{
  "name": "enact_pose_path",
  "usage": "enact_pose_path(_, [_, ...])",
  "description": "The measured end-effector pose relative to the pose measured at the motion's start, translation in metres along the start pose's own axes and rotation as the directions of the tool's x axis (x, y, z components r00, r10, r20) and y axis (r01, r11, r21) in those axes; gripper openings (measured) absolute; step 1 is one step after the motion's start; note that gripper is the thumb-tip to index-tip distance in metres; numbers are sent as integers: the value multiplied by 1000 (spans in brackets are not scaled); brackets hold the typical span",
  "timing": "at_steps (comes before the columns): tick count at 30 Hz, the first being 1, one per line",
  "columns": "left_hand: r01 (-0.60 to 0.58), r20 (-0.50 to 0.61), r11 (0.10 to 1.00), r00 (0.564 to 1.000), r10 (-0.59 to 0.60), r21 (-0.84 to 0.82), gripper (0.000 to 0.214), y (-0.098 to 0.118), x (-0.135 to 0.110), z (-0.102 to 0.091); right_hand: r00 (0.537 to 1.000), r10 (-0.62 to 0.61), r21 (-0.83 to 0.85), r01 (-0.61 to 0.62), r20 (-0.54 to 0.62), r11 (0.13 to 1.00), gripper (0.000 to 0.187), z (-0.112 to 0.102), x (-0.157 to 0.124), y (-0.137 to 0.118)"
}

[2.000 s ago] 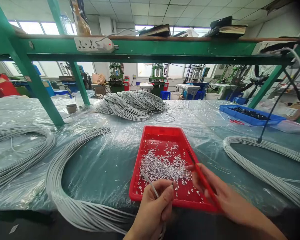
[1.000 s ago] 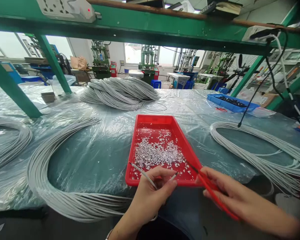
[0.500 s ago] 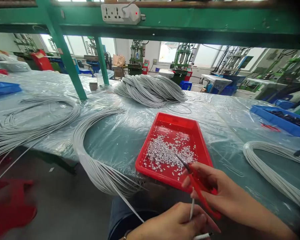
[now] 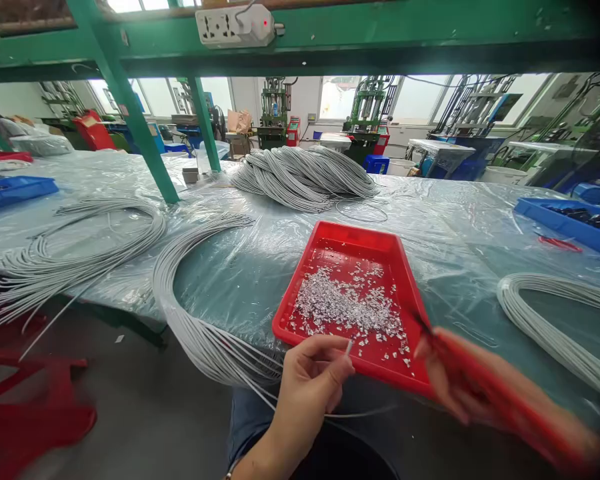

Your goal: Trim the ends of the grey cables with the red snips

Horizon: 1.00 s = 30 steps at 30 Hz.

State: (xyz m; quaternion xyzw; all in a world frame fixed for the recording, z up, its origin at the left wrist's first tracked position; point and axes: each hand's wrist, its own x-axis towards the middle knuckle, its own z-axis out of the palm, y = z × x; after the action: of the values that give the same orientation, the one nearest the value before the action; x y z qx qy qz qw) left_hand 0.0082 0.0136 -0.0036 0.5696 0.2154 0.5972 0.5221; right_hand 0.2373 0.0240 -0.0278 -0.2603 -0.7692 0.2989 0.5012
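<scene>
My left hand [image 4: 307, 387] is pinched on the end of a thin grey cable [image 4: 349, 347], just at the near edge of a red tray [image 4: 410, 293] holding several small silvery scraps [image 4: 345, 307]. The cable trails down toward my lap. My right hand [image 4: 460, 383] is smeared by motion at the tray's near right corner and grips a red-handled tool [image 4: 490, 393] with a dark tip. A curved bundle of grey cables [image 4: 190, 327] hangs over the table's near edge to the left of my left hand.
The plastic-covered table [image 4: 460, 240] carries a heap of grey cables [image 4: 305, 173] at the back, another bundle [image 4: 80, 253] at the left, one [image 4: 555, 327] at the right, and blue bins [image 4: 570, 223]. Green frame posts [image 4: 130, 113] stand at the left. A red stool [image 4: 35, 400] is below.
My left hand rose from my lap to the tray's near edge with the cable end. My right hand swung down and right with the tool. The view shifted slightly.
</scene>
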Motion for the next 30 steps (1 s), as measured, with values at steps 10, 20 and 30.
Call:
enact_pose_path(10, [9,3,973,1000,-10,232,38,8,-6,-1,933,264,-607,-65,244,792,62,30,6,-29])
enact_pose_path(20, [-63,89,962,995,41,264,33,8,-4,-6,875,384,-525,-188,294,830,67,23,5,-22])
enact_pose_path(30, [327,663,884,748,-26,-335,22,5,-5,-19,918,300,-612,-83,260,786,49,0,16,-24])
